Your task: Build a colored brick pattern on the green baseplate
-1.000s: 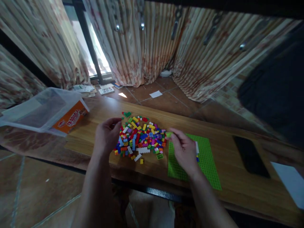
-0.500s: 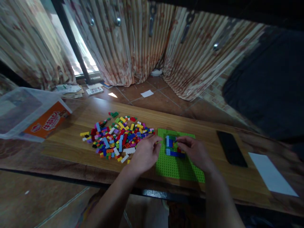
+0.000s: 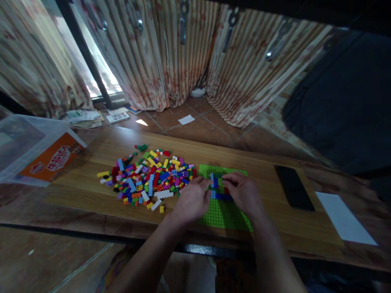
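Observation:
A green studded baseplate (image 3: 218, 213) lies on the wooden board, carrying a low build of toy bricks (image 3: 216, 181). Light blue bricks form its left side, a blue row runs along the near side, and green and red show inside. At the build's left edge, my left hand (image 3: 194, 199) is closed in a pinch around what looks like a small green brick, mostly hidden by the fingertips. My right hand (image 3: 244, 193) reaches over the build from the right, thumb and fingers pinched at its top. Whatever lies between those fingers is hidden.
Left of the baseplate spreads a pile of loose, mixed-colour bricks (image 3: 149, 179). A clear plastic bin (image 3: 33, 138) with an orange label stands at the far left. To the right lie a black phone (image 3: 293, 187) and a white paper sheet (image 3: 345, 217).
My left hand has moved right, from the baseplate's left edge to the side of the build. My right hand stays over the build. The whole view has shifted slightly.

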`<state>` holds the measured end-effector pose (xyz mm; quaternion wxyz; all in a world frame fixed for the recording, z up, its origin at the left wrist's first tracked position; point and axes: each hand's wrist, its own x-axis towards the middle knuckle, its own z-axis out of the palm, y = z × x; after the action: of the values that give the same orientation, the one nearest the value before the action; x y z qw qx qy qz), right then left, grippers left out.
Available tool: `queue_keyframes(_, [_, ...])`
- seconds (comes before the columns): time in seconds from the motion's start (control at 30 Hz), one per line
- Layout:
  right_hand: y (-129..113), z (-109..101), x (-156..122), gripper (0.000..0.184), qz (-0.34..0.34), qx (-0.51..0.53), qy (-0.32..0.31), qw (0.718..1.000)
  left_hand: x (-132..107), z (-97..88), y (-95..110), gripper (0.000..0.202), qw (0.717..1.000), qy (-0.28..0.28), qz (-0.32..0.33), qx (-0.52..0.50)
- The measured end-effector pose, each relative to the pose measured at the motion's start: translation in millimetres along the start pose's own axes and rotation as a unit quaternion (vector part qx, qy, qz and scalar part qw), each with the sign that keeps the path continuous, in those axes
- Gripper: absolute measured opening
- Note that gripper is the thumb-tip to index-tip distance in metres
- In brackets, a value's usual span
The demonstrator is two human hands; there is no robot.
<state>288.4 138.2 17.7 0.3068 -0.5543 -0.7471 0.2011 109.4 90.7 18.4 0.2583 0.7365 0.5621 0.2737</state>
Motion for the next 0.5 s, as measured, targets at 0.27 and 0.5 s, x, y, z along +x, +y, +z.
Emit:
queue_keyframes(0.27, [3,2,-1,0.020,0.001,-0.048,-0.027,0.998,0,6.5,-1,0.036,0.998,-0.012,0.045,0.044])
queue_keyframes(0.5, [2,4,0,0.016,0.023,-0.039,-0.029,0.999,2,14.4,-2,0.043,0.994,-0.034,0.056,0.086])
